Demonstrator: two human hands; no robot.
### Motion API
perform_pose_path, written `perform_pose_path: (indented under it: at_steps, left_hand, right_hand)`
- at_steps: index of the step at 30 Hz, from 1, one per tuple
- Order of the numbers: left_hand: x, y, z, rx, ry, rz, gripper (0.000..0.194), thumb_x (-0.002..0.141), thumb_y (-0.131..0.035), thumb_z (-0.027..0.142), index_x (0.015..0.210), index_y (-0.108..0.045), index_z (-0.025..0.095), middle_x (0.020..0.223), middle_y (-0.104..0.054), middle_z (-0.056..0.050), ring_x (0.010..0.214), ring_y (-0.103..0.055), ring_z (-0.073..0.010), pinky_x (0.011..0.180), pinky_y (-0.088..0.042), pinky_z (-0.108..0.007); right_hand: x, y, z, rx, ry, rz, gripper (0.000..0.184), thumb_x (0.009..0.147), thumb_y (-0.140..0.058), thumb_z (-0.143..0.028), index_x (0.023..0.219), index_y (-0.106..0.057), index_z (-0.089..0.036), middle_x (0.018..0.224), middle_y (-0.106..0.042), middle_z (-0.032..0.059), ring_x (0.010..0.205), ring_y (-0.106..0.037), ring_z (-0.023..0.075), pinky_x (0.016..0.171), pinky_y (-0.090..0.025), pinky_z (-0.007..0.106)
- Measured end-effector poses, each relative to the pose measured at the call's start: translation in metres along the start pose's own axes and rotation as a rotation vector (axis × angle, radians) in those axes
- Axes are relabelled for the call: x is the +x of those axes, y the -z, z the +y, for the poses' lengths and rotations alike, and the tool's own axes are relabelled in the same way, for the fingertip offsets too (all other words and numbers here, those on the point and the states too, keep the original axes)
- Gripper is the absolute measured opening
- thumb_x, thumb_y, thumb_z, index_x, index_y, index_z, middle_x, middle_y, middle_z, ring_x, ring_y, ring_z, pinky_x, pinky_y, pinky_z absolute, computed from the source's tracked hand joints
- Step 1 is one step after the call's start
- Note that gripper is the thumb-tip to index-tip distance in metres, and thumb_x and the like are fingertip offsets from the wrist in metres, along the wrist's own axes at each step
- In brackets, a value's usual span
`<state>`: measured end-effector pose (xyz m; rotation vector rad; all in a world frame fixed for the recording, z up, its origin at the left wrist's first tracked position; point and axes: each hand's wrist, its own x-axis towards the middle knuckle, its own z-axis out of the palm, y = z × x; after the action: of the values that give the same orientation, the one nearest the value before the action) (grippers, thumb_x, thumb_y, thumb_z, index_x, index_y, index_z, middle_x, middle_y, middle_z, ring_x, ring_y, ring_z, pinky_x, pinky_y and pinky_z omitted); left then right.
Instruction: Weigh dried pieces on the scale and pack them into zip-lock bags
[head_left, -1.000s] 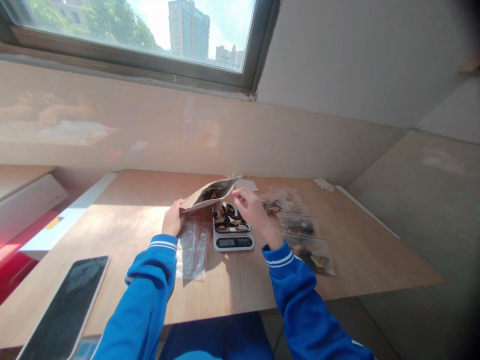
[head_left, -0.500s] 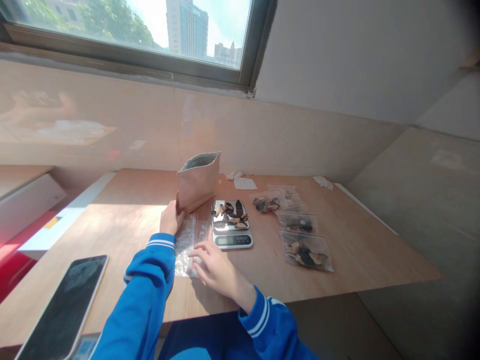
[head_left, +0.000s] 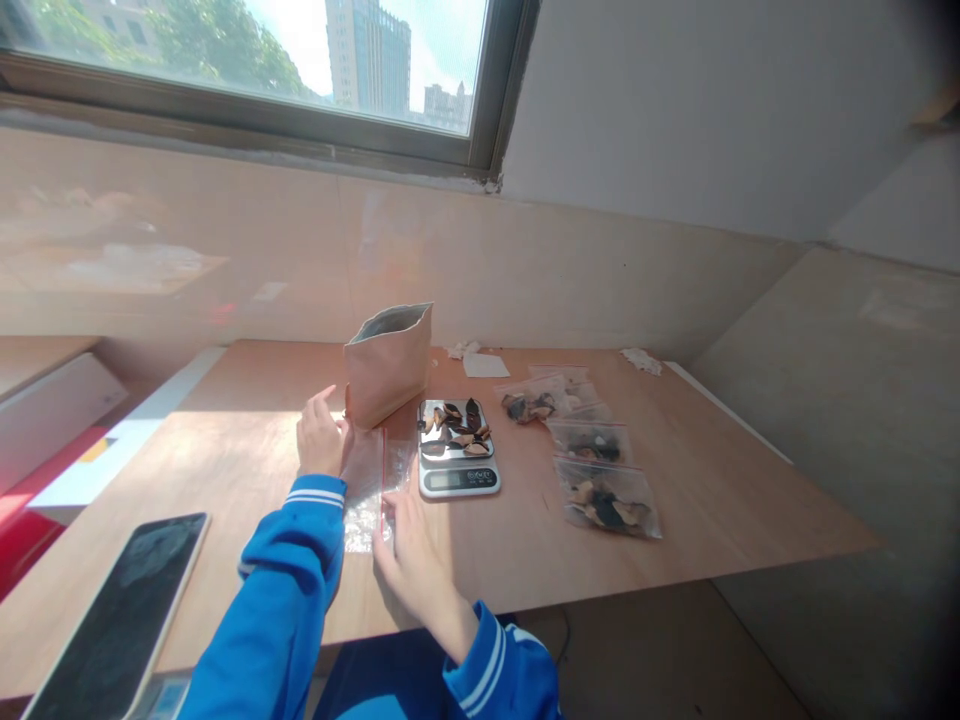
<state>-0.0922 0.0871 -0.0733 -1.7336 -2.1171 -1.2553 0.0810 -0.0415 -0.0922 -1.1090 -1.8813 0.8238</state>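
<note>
A brown paper pouch [head_left: 388, 365] stands upright and open on the wooden table [head_left: 712, 500]. My left hand [head_left: 321, 440] hovers just left of its base, fingers spread, touching the top of a stack of clear zip bags [head_left: 369, 487]. Lower down, my right hand [head_left: 411, 560] rests on the near end of those bags with fingers pressed on the plastic. To the right is a small digital scale [head_left: 458, 455] whose platform carries dark dried pieces [head_left: 456, 428].
Three filled clear bags [head_left: 609, 500] lie in a row right of the scale. Paper scraps [head_left: 484, 364] sit near the back wall. A phone [head_left: 112, 615] lies at the table's near left corner. The right table edge runs diagonally.
My left hand has let go of the pouch, which now stands by itself. My right hand slid a little toward me along the zip bags.
</note>
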Motion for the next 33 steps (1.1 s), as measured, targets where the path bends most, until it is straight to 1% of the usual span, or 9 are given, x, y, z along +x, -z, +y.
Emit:
perform_pose_path:
  at_steps: [1, 3, 6, 12, 18, 22, 25, 28, 33]
  left_hand:
    - [-0.005, 0.008, 0.004, 0.006, 0.039, 0.044, 0.044, 0.078, -0.046, 0.013, 0.122, -0.052, 0.014, 0.118, -0.061, -0.015, 0.109, -0.059, -0.0292, 0.092, -0.046, -0.041]
    - [-0.019, 0.026, 0.010, -0.004, 0.099, -0.020, 0.030, 0.080, -0.048, 0.019, 0.109, -0.058, 0.018, 0.102, -0.064, -0.010, 0.088, -0.063, -0.0252, 0.081, -0.049, -0.038]
    - [-0.050, 0.047, 0.017, -0.056, 0.179, -0.408, 0.016, 0.086, -0.048, 0.036, 0.085, -0.061, 0.026, 0.068, -0.062, -0.001, 0.060, -0.060, -0.0201, 0.061, -0.045, -0.032]
    - [-0.095, 0.055, 0.024, -0.099, 0.254, -0.616, 0.028, 0.088, -0.045, 0.039, 0.064, -0.051, 0.025, 0.058, -0.060, -0.002, 0.059, -0.061, -0.0220, 0.058, -0.043, -0.033]
    - [-0.095, 0.056, 0.031, -0.113, 0.313, -0.512, 0.040, 0.087, -0.045, 0.045, 0.053, -0.036, 0.025, 0.051, -0.051, -0.003, 0.055, -0.055, -0.0210, 0.058, -0.041, -0.033]
    - [-0.093, 0.067, 0.040, -0.290, 0.291, -0.473, 0.040, 0.085, -0.042, 0.054, 0.059, -0.042, 0.023, 0.053, -0.048, 0.001, 0.055, -0.052, -0.0186, 0.057, -0.042, -0.031]
    - [-0.090, 0.075, 0.053, -0.496, 0.207, -0.429, 0.037, 0.087, -0.041, 0.052, 0.066, -0.045, 0.022, 0.059, -0.047, 0.002, 0.058, -0.051, -0.0162, 0.057, -0.043, -0.028]
    - [-0.086, 0.080, 0.068, -0.626, 0.142, -0.401, 0.035, 0.088, -0.043, 0.050, 0.068, -0.047, 0.021, 0.062, -0.047, 0.003, 0.059, -0.048, -0.0145, 0.057, -0.042, -0.026]
    - [-0.084, 0.079, 0.086, -0.724, 0.055, -0.302, 0.036, 0.090, -0.045, 0.045, 0.063, -0.044, 0.021, 0.057, -0.042, 0.004, 0.054, -0.043, -0.0116, 0.054, -0.037, -0.024]
  right_hand:
    - [0.000, -0.001, 0.000, 0.003, -0.010, 0.008, 0.035, 0.088, -0.046, -0.014, 0.120, -0.045, -0.026, 0.111, -0.056, 0.0091, 0.107, -0.056, 0.0254, 0.096, -0.050, 0.046]
    - [0.000, -0.002, 0.002, 0.007, -0.029, 0.008, 0.034, 0.087, -0.048, -0.014, 0.120, -0.046, -0.025, 0.112, -0.056, 0.0090, 0.107, -0.056, 0.0255, 0.096, -0.050, 0.046]
    - [0.002, -0.005, 0.006, 0.034, -0.056, 0.006, 0.033, 0.084, -0.052, -0.015, 0.116, -0.049, -0.023, 0.111, -0.057, 0.0095, 0.108, -0.057, 0.0260, 0.096, -0.050, 0.046]
    - [0.009, -0.010, 0.009, 0.066, -0.122, 0.048, 0.021, 0.082, -0.053, -0.013, 0.099, -0.055, -0.023, 0.096, -0.060, 0.0059, 0.094, -0.059, 0.0247, 0.086, -0.051, 0.041]
    - [0.013, -0.009, -0.007, 0.197, -0.182, 0.166, 0.019, 0.075, -0.052, -0.008, 0.088, -0.055, -0.021, 0.087, -0.061, 0.0017, 0.083, -0.059, 0.0182, 0.075, -0.050, 0.031]
    - [0.009, 0.002, -0.028, 0.207, -0.114, 0.245, 0.017, 0.075, -0.052, -0.009, 0.085, -0.055, -0.022, 0.084, -0.060, 0.0009, 0.080, -0.058, 0.0170, 0.076, -0.049, 0.030]
    - [0.007, 0.014, -0.044, 0.235, -0.026, 0.240, 0.012, 0.082, -0.054, -0.016, 0.092, -0.056, -0.023, 0.089, -0.062, 0.0024, 0.084, -0.059, 0.0176, 0.079, -0.050, 0.032]
    - [0.012, 0.027, -0.049, 0.263, -0.098, 0.355, 0.024, 0.083, -0.060, -0.027, 0.105, -0.053, -0.021, 0.101, -0.061, 0.0056, 0.088, -0.059, 0.0179, 0.081, -0.050, 0.033]
    - [0.030, 0.058, -0.031, 0.453, -0.225, 0.179, 0.022, 0.082, -0.058, -0.038, 0.072, -0.050, -0.021, 0.066, -0.053, -0.0023, 0.061, -0.052, 0.0132, 0.060, -0.045, 0.026]
